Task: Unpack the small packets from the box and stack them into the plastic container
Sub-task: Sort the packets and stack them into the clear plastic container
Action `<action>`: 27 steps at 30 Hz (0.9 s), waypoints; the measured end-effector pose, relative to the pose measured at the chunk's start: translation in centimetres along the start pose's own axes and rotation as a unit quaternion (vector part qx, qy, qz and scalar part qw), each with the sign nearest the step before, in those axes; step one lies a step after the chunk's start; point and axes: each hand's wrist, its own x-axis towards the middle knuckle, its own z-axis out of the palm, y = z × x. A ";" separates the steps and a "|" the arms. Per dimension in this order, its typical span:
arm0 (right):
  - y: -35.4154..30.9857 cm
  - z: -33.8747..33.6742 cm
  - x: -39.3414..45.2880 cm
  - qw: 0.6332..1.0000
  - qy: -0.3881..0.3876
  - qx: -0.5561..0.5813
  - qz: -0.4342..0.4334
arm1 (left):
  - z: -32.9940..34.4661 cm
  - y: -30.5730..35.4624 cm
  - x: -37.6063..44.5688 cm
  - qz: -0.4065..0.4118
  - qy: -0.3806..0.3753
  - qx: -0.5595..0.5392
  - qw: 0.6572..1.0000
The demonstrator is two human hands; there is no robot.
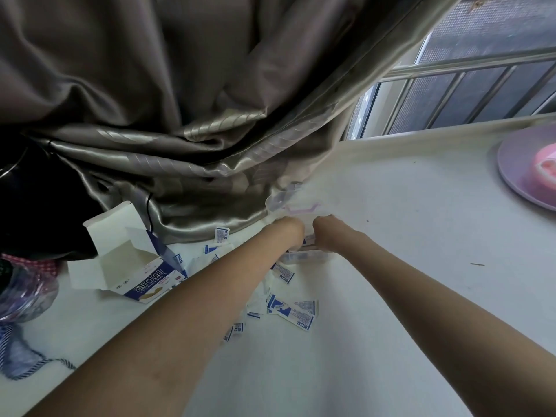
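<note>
Box left of scattered packets

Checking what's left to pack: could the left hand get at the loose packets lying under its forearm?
Probably yes. The left hand is at the plastic container; the loose packets lie uncovered on the table nearer the person, so drawing back should reach them.

Beside the matt white tabletop, a grey curtain of satiny cloth is shining glossily. In front of the curtain, a matt cardboard box is lying open, printed paper packets are looking smooth, and a clear plastic container is glinting faintly.
</note>
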 end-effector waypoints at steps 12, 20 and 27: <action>0.2 -0.3 0.0 1.000 -0.015 -0.018 -0.008 | 0.1 0.3 -0.2 -0.030 0.020 -0.088 0.995; 0.4 0.7 1.0 0.996 -0.018 -0.075 -0.038 | 0.0 0.3 -0.6 -0.032 0.024 -0.114 0.993; 0.5 0.5 0.9 0.997 -0.021 -0.061 -0.036 | -0.2 0.2 -0.7 -0.003 0.002 -0.076 0.997</action>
